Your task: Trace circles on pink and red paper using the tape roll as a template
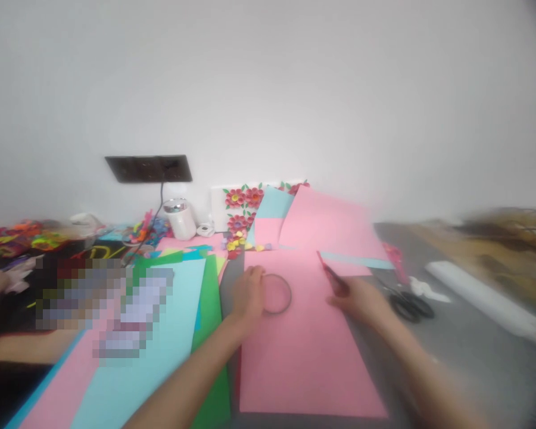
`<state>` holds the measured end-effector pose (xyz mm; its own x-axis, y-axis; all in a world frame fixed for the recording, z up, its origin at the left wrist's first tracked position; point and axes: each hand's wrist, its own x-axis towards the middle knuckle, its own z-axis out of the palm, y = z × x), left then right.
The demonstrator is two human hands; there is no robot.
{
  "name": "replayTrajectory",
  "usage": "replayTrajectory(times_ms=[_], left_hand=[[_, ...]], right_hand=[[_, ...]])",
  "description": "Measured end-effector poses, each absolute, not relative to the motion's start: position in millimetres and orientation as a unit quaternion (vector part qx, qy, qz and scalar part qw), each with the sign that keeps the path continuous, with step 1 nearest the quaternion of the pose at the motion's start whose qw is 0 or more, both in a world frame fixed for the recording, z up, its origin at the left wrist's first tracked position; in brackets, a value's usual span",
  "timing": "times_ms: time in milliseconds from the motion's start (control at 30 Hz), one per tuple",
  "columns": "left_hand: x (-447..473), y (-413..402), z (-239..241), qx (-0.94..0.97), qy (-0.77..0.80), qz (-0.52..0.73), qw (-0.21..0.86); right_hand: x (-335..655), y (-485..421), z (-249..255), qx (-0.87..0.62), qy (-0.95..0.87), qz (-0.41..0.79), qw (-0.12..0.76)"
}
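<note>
A large sheet of pink paper [310,357] lies on the grey table in front of me. On its upper part sits a thin dark-rimmed ring [290,294], with pink showing through its middle. My left hand [249,295] is closed on the ring's left edge. Over the sheet's right edge, my right hand [364,304] is closed round a slim dark pen-like tool [336,280] with a reddish tip. Its tip points up and left, apart from the ring. Motion blur softens both hands, so the tool's exact kind is unclear.
Black-handled scissors [408,305] and a white roll [486,298] lie right. Light blue sheets [161,333] and green sheets [212,357] lie left, beside blurred-out phone-like shapes. More pink paper [330,223] leans before a flower-decorated board [218,208]. Another person's arm [27,345] reaches in at left.
</note>
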<state>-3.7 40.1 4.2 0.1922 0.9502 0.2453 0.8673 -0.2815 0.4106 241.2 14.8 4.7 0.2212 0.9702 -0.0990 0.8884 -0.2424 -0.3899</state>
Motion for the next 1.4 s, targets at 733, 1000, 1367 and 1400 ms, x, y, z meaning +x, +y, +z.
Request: replayTrajectory(times_ms=[733, 1000, 1367, 1400], left_hand=[[8.4, 69.3, 4.7, 0.805, 0.591, 0.022, 0.05], [6.1, 71.9, -1.2, 0.783, 0.612, 0.069, 0.082], [4.4, 58.5, -7.7, 0.837, 0.539, 0.083, 0.04], [5.2, 55.8, -7.1, 0.837, 0.54, 0.077, 0.04]], right_hand=[[131.5, 122.3, -3.5, -0.543, -0.43, 0.334, 0.639], [117.2, 125.1, -19.4, -0.469, -0.56, 0.33, 0.598], [121.6, 151.0, -17.2, -0.448, -0.762, 0.226, 0.409], [122.7, 151.5, -17.9, -0.445, -0.77, 0.22, 0.402]])
